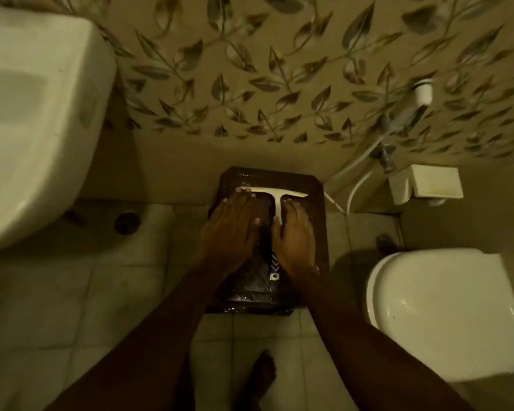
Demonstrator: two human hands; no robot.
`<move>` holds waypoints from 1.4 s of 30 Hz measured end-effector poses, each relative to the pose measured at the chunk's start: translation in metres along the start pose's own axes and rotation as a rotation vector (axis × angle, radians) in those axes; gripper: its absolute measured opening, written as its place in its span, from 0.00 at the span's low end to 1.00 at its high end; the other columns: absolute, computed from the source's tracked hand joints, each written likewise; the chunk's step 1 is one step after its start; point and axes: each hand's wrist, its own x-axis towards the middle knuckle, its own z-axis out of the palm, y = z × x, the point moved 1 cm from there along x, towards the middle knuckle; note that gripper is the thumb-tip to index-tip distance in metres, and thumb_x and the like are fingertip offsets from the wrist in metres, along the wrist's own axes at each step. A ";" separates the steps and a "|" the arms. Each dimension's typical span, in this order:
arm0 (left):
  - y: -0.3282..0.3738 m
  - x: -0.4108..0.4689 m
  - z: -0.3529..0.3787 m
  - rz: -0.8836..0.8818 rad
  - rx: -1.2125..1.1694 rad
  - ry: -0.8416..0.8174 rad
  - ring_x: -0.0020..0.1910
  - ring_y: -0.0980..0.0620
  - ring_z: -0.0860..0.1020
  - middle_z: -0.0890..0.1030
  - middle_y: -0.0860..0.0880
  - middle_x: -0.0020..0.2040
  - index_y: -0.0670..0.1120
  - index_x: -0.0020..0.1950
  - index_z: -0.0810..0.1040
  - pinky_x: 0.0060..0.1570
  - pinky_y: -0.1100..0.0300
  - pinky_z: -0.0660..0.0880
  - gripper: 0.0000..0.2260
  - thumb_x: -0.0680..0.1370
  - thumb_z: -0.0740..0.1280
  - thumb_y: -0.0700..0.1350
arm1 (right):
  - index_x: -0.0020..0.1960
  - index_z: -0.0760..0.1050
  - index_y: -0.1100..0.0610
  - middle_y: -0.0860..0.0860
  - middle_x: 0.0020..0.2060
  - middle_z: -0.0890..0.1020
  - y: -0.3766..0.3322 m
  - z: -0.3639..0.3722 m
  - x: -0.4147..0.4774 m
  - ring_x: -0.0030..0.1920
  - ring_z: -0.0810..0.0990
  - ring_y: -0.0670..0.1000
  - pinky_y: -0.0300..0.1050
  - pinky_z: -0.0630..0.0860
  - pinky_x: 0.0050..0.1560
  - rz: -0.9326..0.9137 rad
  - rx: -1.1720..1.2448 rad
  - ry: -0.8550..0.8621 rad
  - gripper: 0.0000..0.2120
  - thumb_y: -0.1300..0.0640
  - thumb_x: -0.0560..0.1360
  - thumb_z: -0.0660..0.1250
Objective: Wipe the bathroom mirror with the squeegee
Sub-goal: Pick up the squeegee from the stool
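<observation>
A dark-framed mirror [319,232] lies on the tiled floor, its far end against the wall, and its glass looks wet. A white T-shaped squeegee [277,197] rests on the mirror's upper part with its blade across the glass. My left hand [232,223] lies flat, its straight fingers pressing the left half of the blade. My right hand [294,235] holds the handle between thumb and fingers, and its fingertips reach the blade's right half.
A white basin [36,129] hangs at the left and a white toilet [442,307] stands at the right. A floor drain [126,222] is left of the mirror. A spray hose [423,91] and a white box [428,185] are on the wall. My bare foot [261,378] is below.
</observation>
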 end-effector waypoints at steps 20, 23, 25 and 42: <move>0.021 -0.035 -0.174 -0.201 0.012 0.324 0.67 0.45 0.75 0.79 0.43 0.64 0.41 0.67 0.74 0.67 0.50 0.66 0.19 0.81 0.55 0.49 | 0.50 0.72 0.50 0.45 0.40 0.79 -0.128 -0.117 -0.028 0.41 0.81 0.48 0.46 0.79 0.41 0.347 0.764 0.014 0.06 0.56 0.76 0.67; 0.025 -0.055 -0.235 -0.300 -0.038 0.498 0.64 0.44 0.76 0.80 0.42 0.62 0.41 0.65 0.75 0.66 0.49 0.68 0.16 0.81 0.60 0.46 | 0.51 0.74 0.54 0.47 0.41 0.80 -0.183 -0.152 -0.049 0.40 0.80 0.46 0.38 0.74 0.37 0.270 0.855 0.042 0.07 0.53 0.76 0.68; 0.019 -0.067 -0.270 -0.316 -0.092 0.571 0.62 0.43 0.78 0.80 0.41 0.61 0.41 0.64 0.75 0.65 0.48 0.70 0.15 0.81 0.60 0.46 | 0.50 0.74 0.56 0.47 0.40 0.80 -0.222 -0.168 -0.061 0.39 0.80 0.46 0.39 0.74 0.37 0.223 0.918 0.048 0.08 0.52 0.76 0.68; -0.173 -0.139 -0.533 -0.087 -0.086 0.823 0.52 0.48 0.77 0.79 0.48 0.53 0.44 0.57 0.76 0.51 0.54 0.74 0.12 0.82 0.57 0.48 | 0.44 0.70 0.56 0.53 0.30 0.76 -0.541 -0.195 -0.122 0.26 0.73 0.49 0.46 0.72 0.26 -0.116 1.154 0.335 0.09 0.51 0.77 0.65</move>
